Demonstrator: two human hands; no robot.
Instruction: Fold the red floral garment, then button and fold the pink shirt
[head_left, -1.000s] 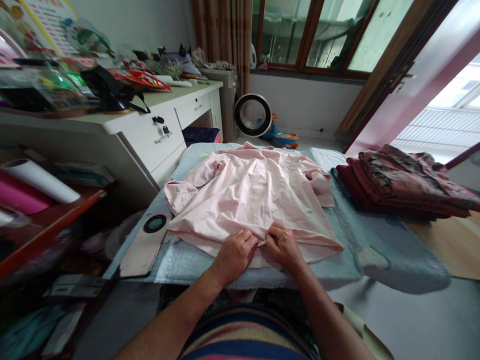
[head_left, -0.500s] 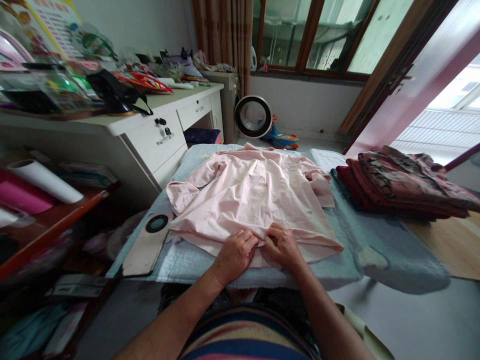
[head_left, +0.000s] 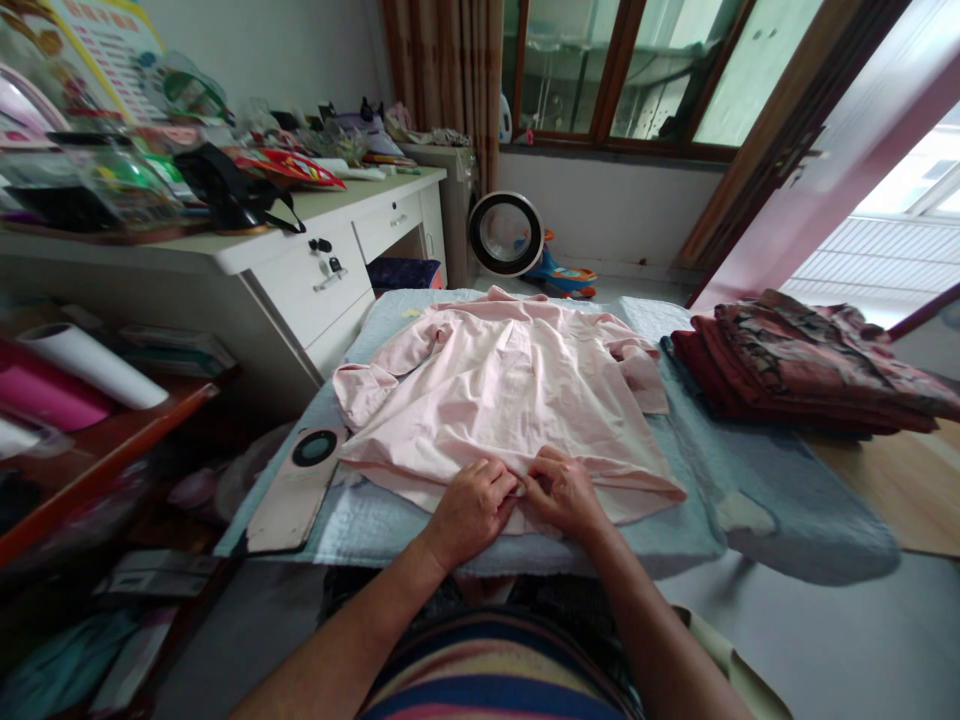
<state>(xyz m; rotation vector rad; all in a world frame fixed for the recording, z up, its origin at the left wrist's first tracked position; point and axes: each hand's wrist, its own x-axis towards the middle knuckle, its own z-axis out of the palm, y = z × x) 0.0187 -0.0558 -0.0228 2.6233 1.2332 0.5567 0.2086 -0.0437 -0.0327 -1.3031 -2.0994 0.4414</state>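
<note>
A pale pink shirt point(head_left: 510, 390) lies spread on the cloth-covered ironing board point(head_left: 660, 555), collar at the far end and hem toward me. Both sleeves are bent beside its body. At the middle of the hem, my left hand point(head_left: 474, 505) is closed on the fabric, fingers curled. Close beside it my right hand point(head_left: 564, 492) pinches the same hem, thumb and index finger almost touching the left fingertips. The bit of cloth between the fingertips is mostly hidden.
Left of the shirt lies a pink phone point(head_left: 296, 500) with a round dark camera ring. Folded dark red and patterned clothes point(head_left: 810, 370) are stacked at the right. A white desk point(head_left: 300, 290) full of clutter borders the board's left; a shelf point(head_left: 150, 430) with rolls is nearer.
My right hand's thumb and fingers have shifted slightly left, closer to the left fingertips at the hem. The shirt and left hand look nearly unchanged.
</note>
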